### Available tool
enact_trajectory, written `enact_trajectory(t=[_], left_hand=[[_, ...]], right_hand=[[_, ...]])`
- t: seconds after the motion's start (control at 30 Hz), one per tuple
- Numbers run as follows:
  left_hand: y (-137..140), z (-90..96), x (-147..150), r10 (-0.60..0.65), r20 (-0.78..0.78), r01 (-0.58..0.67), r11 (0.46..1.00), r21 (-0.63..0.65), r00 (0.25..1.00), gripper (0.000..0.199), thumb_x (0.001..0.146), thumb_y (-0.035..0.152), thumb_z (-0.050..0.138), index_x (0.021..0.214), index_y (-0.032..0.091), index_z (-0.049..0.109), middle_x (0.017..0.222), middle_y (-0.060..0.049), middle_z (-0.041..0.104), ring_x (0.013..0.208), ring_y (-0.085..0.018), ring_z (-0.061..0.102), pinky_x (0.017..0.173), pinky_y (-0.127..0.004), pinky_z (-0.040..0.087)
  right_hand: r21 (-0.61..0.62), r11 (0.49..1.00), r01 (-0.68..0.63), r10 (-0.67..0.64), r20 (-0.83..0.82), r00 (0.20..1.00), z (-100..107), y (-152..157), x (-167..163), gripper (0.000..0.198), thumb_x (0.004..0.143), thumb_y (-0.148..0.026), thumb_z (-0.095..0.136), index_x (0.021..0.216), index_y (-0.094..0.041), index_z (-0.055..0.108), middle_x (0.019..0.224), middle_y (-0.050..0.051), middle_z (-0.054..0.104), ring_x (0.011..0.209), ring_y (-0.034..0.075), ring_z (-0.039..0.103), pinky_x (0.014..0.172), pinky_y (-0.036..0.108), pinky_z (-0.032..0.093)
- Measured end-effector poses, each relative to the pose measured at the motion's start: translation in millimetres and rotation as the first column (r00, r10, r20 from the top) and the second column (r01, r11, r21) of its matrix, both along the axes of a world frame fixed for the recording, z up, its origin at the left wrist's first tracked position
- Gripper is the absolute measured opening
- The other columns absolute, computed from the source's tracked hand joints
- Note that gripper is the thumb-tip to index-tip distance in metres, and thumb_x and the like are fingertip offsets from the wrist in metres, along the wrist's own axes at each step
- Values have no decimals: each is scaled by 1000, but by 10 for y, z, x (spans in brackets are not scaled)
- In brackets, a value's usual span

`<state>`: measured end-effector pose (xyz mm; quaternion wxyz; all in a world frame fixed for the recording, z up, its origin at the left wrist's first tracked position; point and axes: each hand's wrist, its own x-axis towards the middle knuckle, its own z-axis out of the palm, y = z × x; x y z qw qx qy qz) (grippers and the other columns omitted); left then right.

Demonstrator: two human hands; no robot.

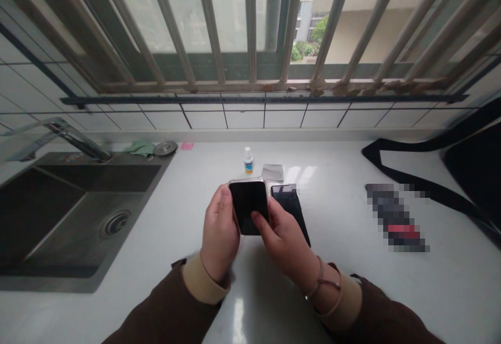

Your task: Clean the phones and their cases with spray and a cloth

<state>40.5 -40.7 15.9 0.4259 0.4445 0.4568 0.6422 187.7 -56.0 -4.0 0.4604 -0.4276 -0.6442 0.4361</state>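
A smartphone (247, 203) with a dark screen and a clear case is held above the white counter, between both hands. My left hand (221, 229) is closed around its left edge, thumb along the side. My right hand (285, 237) grips the right edge, and its thumb lies over the lower right of the screen. Under and beside my right hand lies a second dark phone or flat black device (287, 198), partly covered by the hand. Just beyond the held phone stand a small white bottle (248, 161) with a blue and yellow label and a folded pale packet or cloth (273, 172).
To the left is a dark sink (129, 177) with a faucet (82, 138). A green cloth (141, 148), a round metal lid (165, 148) and a pink slip (187, 146) lie behind it. On the right are a black bag strap (415, 179) and a blurred-out object (395, 218). Window bars (250, 31) rise behind.
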Motion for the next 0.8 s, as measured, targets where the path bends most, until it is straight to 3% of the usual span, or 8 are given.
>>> enact_trajectory(t=[0.1,0.2,0.37,0.5,0.63,0.8], left_hand=[[56,37,33,-80,326,90,996,-17,942,45,100,63,72,95,19,76,89,-1,75,82,-15,69,78,-26,55],[89,79,32,-109,500,150,988,-42,859,41,93,59,83,90,18,78,84,0,77,77,-13,70,76,-23,56],[109,184,-39,-146,711,347,927,-145,688,36,106,45,70,86,17,80,79,-1,78,75,-14,74,86,-28,61],[96,263,-82,-190,759,469,867,-167,623,52,116,44,48,85,16,79,78,-6,78,76,-19,75,92,-35,62],[88,308,-99,-164,781,476,860,-186,603,55,117,42,41,85,16,77,80,-6,76,81,-18,74,96,-33,60],[104,326,-119,-217,784,521,840,-154,582,63,119,44,32,77,16,70,74,-6,69,73,-16,69,83,-28,59]], right_hand=[[113,992,51,-60,82,995,-20,-13,0,12,110,-32,58,103,-24,63,87,2,68,78,20,65,70,32,51],[241,969,51,-87,144,986,-10,-43,-8,9,109,-28,60,102,-24,62,86,1,67,74,18,63,68,31,49],[458,888,45,-184,264,947,56,-109,-30,17,112,-24,58,96,-23,58,83,1,63,72,18,60,67,32,48],[573,819,33,-243,295,924,108,-134,-42,13,112,-18,57,100,-22,58,84,3,66,73,18,63,68,32,51],[643,765,31,-313,329,891,156,-151,-64,9,112,-15,56,106,-21,61,84,4,69,73,19,67,68,32,55],[691,723,9,-368,374,851,166,-169,-92,9,111,-12,57,113,-18,63,88,8,74,77,22,72,71,35,61]])
